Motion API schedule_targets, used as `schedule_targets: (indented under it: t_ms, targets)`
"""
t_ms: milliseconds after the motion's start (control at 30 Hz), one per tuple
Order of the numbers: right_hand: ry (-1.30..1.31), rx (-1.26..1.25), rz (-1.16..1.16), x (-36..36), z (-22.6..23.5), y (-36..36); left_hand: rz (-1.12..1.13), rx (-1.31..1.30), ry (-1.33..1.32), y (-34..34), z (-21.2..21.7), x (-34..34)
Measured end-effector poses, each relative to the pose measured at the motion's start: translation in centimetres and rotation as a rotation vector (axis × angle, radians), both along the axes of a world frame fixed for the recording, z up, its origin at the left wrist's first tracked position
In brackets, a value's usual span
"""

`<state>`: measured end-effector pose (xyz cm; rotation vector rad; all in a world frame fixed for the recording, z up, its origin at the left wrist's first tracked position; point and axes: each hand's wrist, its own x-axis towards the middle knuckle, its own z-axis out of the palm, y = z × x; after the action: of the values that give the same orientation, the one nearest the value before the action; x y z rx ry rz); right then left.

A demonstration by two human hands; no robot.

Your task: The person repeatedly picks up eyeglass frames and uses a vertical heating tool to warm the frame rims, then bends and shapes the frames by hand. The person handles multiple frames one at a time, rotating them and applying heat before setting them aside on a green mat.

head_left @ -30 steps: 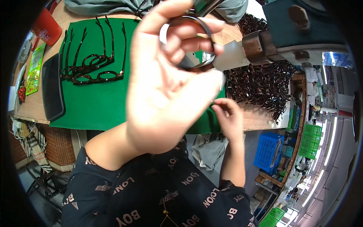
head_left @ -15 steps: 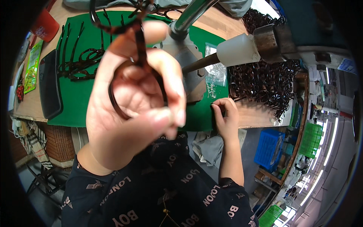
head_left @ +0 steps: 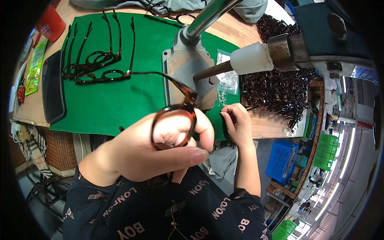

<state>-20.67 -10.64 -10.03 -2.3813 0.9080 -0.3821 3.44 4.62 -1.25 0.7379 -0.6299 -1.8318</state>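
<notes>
My left hand (head_left: 152, 154) is raised close to the camera and grips a dark brown tortoiseshell glasses frame (head_left: 174, 120), one temple arm stretching away over the green mat (head_left: 120, 104). My right hand (head_left: 237, 124) rests at the table's front edge beside a small clear plastic bag (head_left: 228, 82); its fingers are curled, and whether they pinch anything I cannot tell. A metal press base (head_left: 192, 76) with a slanted chrome column (head_left: 206, 18) stands just behind both hands.
Several finished dark frames (head_left: 96, 64) lie in a row on the mat's left. A heap of dark frames (head_left: 276, 90) fills the right of the table. A white-tipped lever (head_left: 252, 58) juts across. A black tray (head_left: 54, 92), red cup (head_left: 50, 24) and blue crates (head_left: 282, 160) surround.
My left hand has lowered and drawn back from the camera with the frame, turning it so one rim faces me. The right hand stays at the table edge.
</notes>
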Motion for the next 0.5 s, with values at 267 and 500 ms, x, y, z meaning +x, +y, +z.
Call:
schedule_targets:
  t_ms: [267,500]
  targets:
    - [-0.037,0.233,0.044,1.5,3.0,0.7,-0.238,-0.014,-0.007,-0.2,-1.9,-1.1]
    - [-0.69,0.518,0.258,7.0,6.7,4.7,-0.277,-0.066,-0.084,0.2,-1.6,-1.7]
